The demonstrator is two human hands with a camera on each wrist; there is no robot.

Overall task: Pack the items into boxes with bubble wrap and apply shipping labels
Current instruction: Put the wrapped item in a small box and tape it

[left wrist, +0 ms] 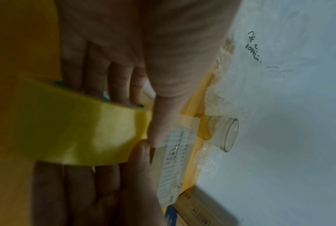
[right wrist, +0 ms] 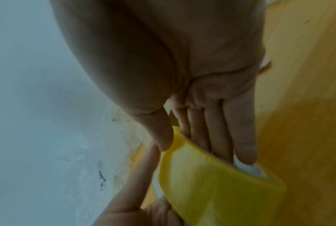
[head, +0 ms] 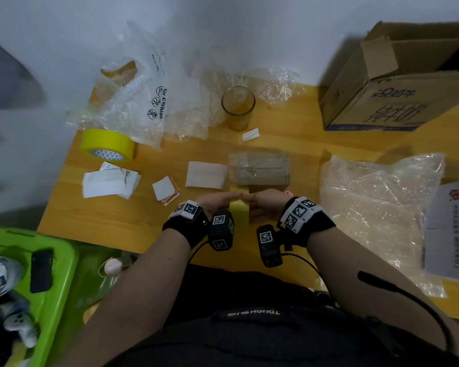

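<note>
Both hands meet over the near middle of the wooden table (head: pixel 133 221), holding a yellow tape roll (head: pixel 239 207) between them. My left hand (head: pixel 217 201) has its thumb on the outer band and its fingers (left wrist: pixel 122 85) behind the roll (left wrist: pixel 82 134). My right hand (head: pixel 262 202) grips the other side the same way, thumb (right wrist: pixel 163 137) on the roll (right wrist: pixel 211 183). Just beyond the hands sits a small cardboard box (head: pixel 260 169) with a printed label (left wrist: pixel 173 160) on top. A clear glass (head: pixel 237 107) stands farther back.
A second yellow tape roll (head: pixel 108 145) lies at the left, with bubble wrap bags (head: pixel 143 102) behind it. White paper slips (head: pixel 109 181) and a blank sheet (head: pixel 206 174) lie mid-table. A bubble wrap sheet (head: pixel 376 202) covers the right. A large open carton (head: pixel 397 83) stands back right, a green bin (head: pixel 56 274) near left.
</note>
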